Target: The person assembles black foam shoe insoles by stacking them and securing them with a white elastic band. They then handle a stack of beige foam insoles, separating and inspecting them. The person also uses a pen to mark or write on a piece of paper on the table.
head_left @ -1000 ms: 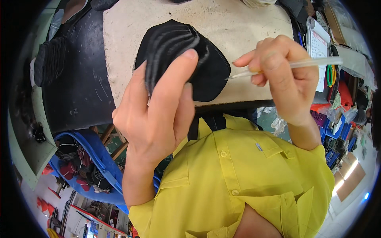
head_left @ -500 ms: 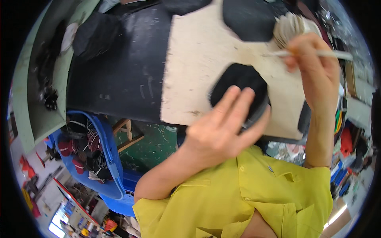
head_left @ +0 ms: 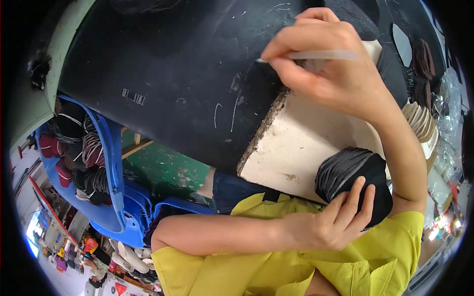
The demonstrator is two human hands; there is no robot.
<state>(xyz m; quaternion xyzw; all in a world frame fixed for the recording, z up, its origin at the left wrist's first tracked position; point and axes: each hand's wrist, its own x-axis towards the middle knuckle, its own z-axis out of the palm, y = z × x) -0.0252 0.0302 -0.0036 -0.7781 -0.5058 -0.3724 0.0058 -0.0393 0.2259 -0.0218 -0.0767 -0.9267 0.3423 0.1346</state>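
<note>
My right hand pinches a slim white pen-like stick over the black tabletop, just past the far edge of a cream board. The stick's tip is partly hidden by my fingers, and I cannot tell whether it touches the surface. Lower right, my left hand grips a thick stack of black rounded fabric pieces. Its fingers lie across the top piece, and the stack's layered edges fan toward the left. The stack is tilted at the board's near right corner, close to my yellow shirt.
A blue plastic bin with bundled dark and maroon pieces stands at the left, beside a pale green metal edge. A stack of cream pieces lies at the right. Dark pieces lie behind the board.
My right hand has moved left with the stick, from the board's right side to over the black tabletop. The black stack, in my left hand, has shifted right and nearer me. The view has turned.
</note>
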